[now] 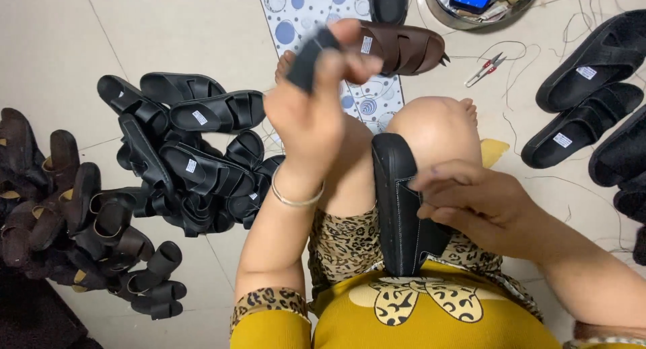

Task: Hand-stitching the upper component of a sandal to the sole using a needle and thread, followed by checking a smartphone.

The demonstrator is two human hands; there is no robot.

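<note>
1. Closest to the camera, the right hand (481,204) was closed on the black leather-look sandal with white stitching (402,208), fingers pinching its outer edge where the strap met the sole.
2. That sandal stood propped between the person's thighs, its near end pressed against the yellow top with a leopard-print motif (431,308) and its far end leaning on the bent knee (434,130).
3. Its long axis ran nearly straight away from the body, tipped slightly left at the top; the rounded far end pointed toward the patterned mat (299,16).
4. The left hand (313,113), raised higher and wearing a thin metal bangle (296,198), was clenched around a small dark strap piece (311,56), thumb and fingertips folded over its top.
5. Judging by this, steady work called for keeping the sandal wedged firmly against the knee while the strap piece was lined up with the stitched edge, rather than letting the sole roll sideways.
6. Beyond the hands lay a brown strapped sandal (404,48) on the mat and small red-handled thread snips (486,68) on the tiled floor (168,26).
7. A heap of black sandals (188,154) sat to the left, with dark brown ones (60,208) farther out, and more black sandals (592,87) to the right.
</note>
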